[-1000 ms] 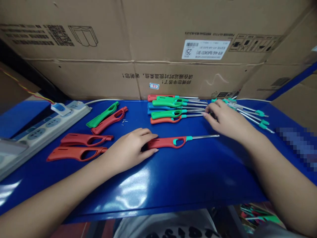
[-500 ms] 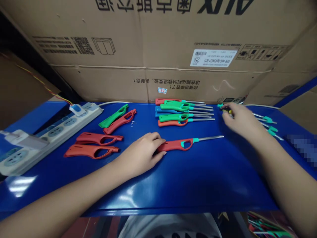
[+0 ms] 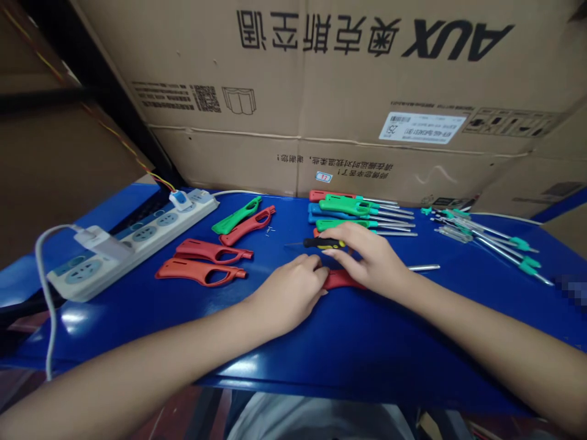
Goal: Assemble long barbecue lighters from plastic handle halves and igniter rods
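Note:
My left hand [image 3: 293, 293] is closed around the handle end of a red long-nosed lighter [image 3: 340, 279] lying on the blue table [image 3: 367, 348]. Between the fingers of my right hand [image 3: 367, 253] is a black and yellow screwdriver [image 3: 321, 243], its thin shaft pointing left, above the lighter. My right hand hides the lighter's trigger part; its metal tube [image 3: 425, 267] shows beyond. Just behind are several assembled lighters, such as a green one [image 3: 346, 205]. Small metal screws or pins [image 3: 270, 231] lie to the left of the screwdriver tip.
Empty lighter shells in orange [image 3: 197, 272], red and green lie at left beside a white power strip [image 3: 137, 238] with cables. Metal tubes with green pieces [image 3: 499, 241] are heaped at right. A large cardboard box [image 3: 275, 110] stands along the back.
My right hand has come left from the back right with the screwdriver, now over the red lighter. My left hand keeps its hold, and the camera view has shifted slightly.

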The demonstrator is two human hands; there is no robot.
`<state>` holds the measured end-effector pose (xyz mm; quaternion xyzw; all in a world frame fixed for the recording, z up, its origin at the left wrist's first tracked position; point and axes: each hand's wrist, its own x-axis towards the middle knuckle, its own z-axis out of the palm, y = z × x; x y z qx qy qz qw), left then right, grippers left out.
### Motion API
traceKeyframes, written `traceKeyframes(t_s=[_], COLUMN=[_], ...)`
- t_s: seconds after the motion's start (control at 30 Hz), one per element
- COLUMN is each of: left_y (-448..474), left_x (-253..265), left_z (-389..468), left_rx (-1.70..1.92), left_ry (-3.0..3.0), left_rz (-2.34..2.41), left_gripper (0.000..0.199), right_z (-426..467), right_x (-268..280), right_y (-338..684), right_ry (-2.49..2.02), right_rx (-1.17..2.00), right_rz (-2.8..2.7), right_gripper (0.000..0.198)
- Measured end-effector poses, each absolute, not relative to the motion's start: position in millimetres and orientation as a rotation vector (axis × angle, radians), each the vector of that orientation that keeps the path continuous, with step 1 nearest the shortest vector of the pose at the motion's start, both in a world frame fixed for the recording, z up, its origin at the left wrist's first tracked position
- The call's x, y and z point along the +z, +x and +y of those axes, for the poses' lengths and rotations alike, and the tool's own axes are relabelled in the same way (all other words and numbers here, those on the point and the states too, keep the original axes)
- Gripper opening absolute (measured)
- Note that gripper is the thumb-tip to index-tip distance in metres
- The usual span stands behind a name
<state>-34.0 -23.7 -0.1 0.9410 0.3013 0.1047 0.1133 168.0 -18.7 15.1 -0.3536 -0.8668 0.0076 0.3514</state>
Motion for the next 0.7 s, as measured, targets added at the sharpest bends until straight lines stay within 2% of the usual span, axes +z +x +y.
traceKeyframes(t_s=[0.2, 0.47, 0.7], left_y=[-31.0, -31.2, -30.9], left_x=[-3.7, -2.7, -11.0], left_z=[-24.8, -22.3, -15.0], left_rx=[0.36, 0.382, 0.498], left_ry=[2.867, 2.87, 2.643], left_rz=[0.891, 0.891, 0.808], left_gripper=[0.028, 0.025, 0.032], right_z=[4.0, 0.8, -18.0], right_x=[4.9, 0.9, 20.9], right_y=[145.2, 146.0, 161.6], right_ry=[-0.951, -0.975, -1.088], right_rx=[0.103, 0.03, 0.338], right_rz=[-2.189, -2.078, -1.484], right_gripper=[0.021, 0.021, 0.016])
